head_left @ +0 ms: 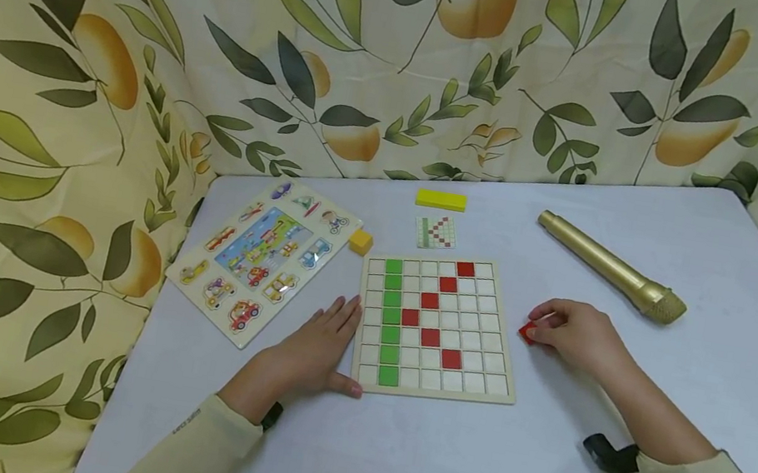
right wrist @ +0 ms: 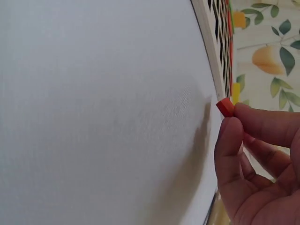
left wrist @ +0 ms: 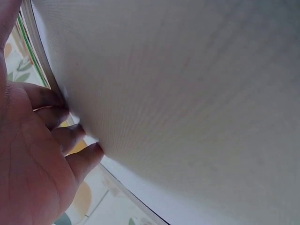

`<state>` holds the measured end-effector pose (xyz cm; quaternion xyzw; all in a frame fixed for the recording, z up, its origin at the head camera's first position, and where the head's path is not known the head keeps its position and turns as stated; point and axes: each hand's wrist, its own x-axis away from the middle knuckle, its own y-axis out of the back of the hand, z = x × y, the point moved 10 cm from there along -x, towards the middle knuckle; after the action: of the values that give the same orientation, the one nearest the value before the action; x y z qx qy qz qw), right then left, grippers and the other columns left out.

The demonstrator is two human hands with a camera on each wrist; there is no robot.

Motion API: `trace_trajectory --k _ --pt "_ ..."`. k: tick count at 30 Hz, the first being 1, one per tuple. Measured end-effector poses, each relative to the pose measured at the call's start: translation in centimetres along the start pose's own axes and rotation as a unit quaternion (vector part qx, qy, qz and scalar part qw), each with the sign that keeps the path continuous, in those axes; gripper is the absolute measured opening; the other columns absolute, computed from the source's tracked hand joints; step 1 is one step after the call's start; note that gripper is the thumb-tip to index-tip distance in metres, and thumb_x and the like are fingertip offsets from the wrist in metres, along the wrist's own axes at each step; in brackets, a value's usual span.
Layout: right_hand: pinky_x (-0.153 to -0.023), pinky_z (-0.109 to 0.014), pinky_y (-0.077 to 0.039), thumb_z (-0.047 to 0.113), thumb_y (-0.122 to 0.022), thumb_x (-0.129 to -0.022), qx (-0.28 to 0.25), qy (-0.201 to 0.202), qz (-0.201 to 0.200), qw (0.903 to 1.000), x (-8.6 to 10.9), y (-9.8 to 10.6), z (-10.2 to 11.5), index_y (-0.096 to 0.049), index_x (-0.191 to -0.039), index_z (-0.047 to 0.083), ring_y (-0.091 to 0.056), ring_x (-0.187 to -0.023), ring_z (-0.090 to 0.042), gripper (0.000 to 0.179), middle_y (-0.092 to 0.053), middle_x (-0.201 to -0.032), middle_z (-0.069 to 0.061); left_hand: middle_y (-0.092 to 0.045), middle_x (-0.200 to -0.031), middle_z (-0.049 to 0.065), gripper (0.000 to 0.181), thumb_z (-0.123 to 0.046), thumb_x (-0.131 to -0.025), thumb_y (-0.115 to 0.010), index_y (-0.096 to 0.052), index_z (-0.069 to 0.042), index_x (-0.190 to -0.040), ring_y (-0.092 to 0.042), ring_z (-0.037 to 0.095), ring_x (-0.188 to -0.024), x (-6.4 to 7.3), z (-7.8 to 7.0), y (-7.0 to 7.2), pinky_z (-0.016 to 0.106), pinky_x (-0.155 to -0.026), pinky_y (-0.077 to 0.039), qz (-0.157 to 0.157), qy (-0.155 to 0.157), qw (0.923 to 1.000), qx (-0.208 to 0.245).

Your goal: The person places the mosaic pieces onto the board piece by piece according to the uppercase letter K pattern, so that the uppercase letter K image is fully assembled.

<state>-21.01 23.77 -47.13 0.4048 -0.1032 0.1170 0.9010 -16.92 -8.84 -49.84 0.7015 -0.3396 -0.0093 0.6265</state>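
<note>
A wooden grid board (head_left: 427,393) lies flat on the table, with a column of green squares (head_left: 393,315) and several red squares (head_left: 429,301) running in a bent diagonal; its other cells look white. Along the board's left edge rests my left hand (head_left: 317,348), fingers extended and thumb at the front corner. Between thumb and index finger, my right hand (head_left: 578,333) pinches a small red block (right wrist: 225,107) just off the board's right side. A small pattern card (head_left: 436,232) showing a similar green and red design lies behind the board.
A picture puzzle board (head_left: 260,262) with vehicle pieces lies at the left, an orange-yellow cube (head_left: 360,242) by its corner. A yellow bar (head_left: 441,200) sits behind the card. At the back right lies a gold microphone (head_left: 610,265). Patterned cloth (head_left: 409,64) hangs behind the table.
</note>
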Motion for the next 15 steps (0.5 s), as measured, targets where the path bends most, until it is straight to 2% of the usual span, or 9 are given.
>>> trace_trajectory --k 8,15 --pt "-0.067 -0.032 -0.049 0.019 -0.072 -0.091 -0.049 -0.016 0.042 0.9978 1.1 -1.6 0.7 -0.069 -0.108 0.003 -0.066 -0.073 -0.018 0.023 -0.071 -0.083 -0.001 0.0 -0.169 0.008 0.128 -0.066 -0.073 -0.077 -0.007 -0.006 -0.162 0.002 0.029 -0.154 0.1 0.0 -0.1 0.046 -0.122 -0.013 0.002 0.0 1.0 0.001" --pt "-0.069 -0.034 -0.049 0.021 -0.074 -0.09 -0.071 -0.017 0.057 0.9957 1.8 -3.0 1.7 -0.07 -0.104 0.005 -0.068 -0.072 -0.019 0.021 -0.072 -0.081 -0.002 0.0 -0.169 0.009 0.128 -0.066 -0.074 -0.077 -0.007 -0.005 -0.162 0.002 0.029 -0.154 0.0 0.0 -0.1 0.046 -0.122 -0.013 0.002 0.001 1.0 -0.004"
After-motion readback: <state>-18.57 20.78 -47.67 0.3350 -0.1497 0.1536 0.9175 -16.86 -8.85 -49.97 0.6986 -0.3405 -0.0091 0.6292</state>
